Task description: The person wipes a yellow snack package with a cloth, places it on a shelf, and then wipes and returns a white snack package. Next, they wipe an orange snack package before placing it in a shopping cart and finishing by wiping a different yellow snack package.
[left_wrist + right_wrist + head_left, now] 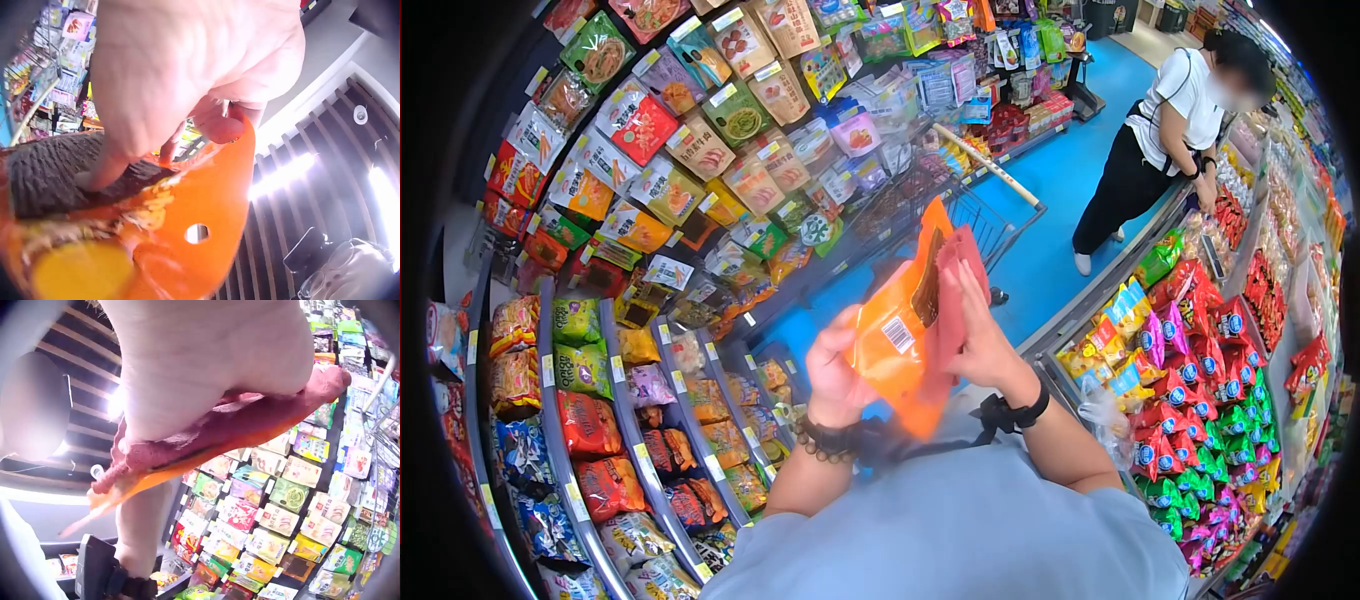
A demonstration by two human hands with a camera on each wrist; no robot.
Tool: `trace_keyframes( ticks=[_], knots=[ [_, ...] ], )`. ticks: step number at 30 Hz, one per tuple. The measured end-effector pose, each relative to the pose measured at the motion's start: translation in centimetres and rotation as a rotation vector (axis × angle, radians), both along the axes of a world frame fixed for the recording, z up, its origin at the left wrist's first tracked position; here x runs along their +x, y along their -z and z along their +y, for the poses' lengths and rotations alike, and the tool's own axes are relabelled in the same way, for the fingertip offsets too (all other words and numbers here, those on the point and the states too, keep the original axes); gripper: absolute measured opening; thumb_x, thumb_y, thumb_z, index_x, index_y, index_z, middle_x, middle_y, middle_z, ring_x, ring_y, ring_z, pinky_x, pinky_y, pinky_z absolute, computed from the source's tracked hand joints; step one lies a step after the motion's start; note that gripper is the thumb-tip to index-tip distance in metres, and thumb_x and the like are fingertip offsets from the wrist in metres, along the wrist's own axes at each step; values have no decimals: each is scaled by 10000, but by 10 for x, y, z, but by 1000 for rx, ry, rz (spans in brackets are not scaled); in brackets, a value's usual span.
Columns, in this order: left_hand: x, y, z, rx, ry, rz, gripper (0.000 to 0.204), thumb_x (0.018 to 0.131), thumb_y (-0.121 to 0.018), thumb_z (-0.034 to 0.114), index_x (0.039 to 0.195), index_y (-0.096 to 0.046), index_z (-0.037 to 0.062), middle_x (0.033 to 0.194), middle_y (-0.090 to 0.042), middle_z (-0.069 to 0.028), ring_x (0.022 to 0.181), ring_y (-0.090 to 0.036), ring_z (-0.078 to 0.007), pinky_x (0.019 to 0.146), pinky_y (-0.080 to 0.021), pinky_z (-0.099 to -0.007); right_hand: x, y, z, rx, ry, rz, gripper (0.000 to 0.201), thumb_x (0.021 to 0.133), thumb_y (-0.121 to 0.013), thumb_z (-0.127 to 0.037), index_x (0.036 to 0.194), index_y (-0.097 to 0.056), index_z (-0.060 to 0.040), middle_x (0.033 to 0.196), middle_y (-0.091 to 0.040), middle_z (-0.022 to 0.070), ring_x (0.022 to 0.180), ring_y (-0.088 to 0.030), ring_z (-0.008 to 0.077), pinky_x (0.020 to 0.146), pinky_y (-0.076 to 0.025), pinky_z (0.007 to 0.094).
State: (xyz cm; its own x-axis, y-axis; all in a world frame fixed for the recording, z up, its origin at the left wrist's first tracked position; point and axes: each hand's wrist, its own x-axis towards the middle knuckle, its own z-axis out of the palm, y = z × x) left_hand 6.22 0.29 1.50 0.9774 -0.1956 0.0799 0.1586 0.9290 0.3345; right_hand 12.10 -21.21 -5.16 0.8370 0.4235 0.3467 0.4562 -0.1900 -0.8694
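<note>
An orange snack bag [890,345] with a barcode label is held up in front of my chest. My left hand [840,365] grips its side edge; in the left wrist view thumb and fingers pinch the orange film near a punched hang hole [196,234]. A dull red, soft flat packet [948,300] lies against the orange bag on its right side. My right hand [985,345] holds this packet, its fingers lying along the outer face. In the right wrist view the red packet [219,425] overlaps the orange bag, and the fingertips are partly hidden.
Shelves of hanging snack packets [660,190] rise ahead and left, with divided bins of bags [590,420] below. A shopping cart [985,215] stands just beyond my hands. On the right, a person [1150,150] leans over a bin of colourful bagged snacks [1190,400].
</note>
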Motion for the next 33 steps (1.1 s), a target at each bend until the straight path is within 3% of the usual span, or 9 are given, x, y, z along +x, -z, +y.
trace_keyframes(
  ticks=[5,7,12,15,16,22,25,26,33],
  knots=[
    [-4,-5,13,92,2,-53,233,975,-569,233,1059,-608,19,1264,-718,-232,1145,-711,-386,1011,-570,-521,19,21,-16,164,-59,336,651,921,-666,-157,1511,-462,26,1355,-639,184,1324,-587,310,1117,-466,428],
    [-2,-5,13,69,-68,33,226,987,-552,230,1062,-602,23,1278,-714,-237,1166,-703,-389,1037,-558,-525,16,37,-18,292,-58,319,681,1039,-590,-157,1647,-333,8,1359,-629,108,1271,-598,209,1080,-469,381],
    [9,1,21,225,-188,-146,645,1104,-477,510,1536,-516,33,1534,-577,-178,1379,-581,-340,1167,-465,-493,11,67,-8,560,165,505,287,1035,-633,-129,1291,-634,-1,1181,-722,58,1056,-687,160,918,-553,344],
    [-3,35,30,250,-54,-69,616,1113,-546,443,1574,-448,46,1620,-485,-191,1456,-517,-326,1195,-447,-518,13,55,-3,686,267,464,232,1072,-610,-130,1260,-659,-2,1120,-738,58,1003,-706,154,874,-564,343],
    [-6,47,32,608,-108,14,511,1123,-588,315,1534,-488,28,1512,-586,-135,1354,-604,-269,1131,-511,-458,15,51,-2,734,294,423,219,1082,-604,-131,1245,-667,0,1098,-744,63,985,-713,153,855,-568,344],
    [-6,47,18,742,-181,193,387,1126,-596,219,1446,-580,2,1360,-690,-86,1207,-683,-192,1030,-561,-382,37,58,-31,122,477,206,256,1112,-575,-174,1260,-664,15,1013,-763,122,894,-727,152,775,-569,332],
    [-4,41,21,754,-210,196,379,1127,-595,221,1434,-591,0,1350,-694,-81,1187,-687,-180,1014,-562,-370,46,35,-37,163,585,465,278,1119,-555,-176,1285,-662,19,1022,-775,125,916,-734,198,812,-572,354],
    [-4,38,21,750,-217,200,375,1128,-594,221,1431,-594,-1,1347,-695,-79,1179,-689,-177,1008,-562,-367,51,39,-39,218,605,250,304,1126,-537,-172,1333,-642,24,1045,-775,126,908,-731,200,780,-576,362],
    [-1,45,20,745,-121,189,350,1134,-574,208,1413,-605,-1,1328,-705,-82,1157,-701,-193,1001,-572,-381,44,14,-12,293,163,239,376,1135,-455,-152,1455,-551,20,1328,-694,179,1052,-717,225,891,-568,370]
  ],
)
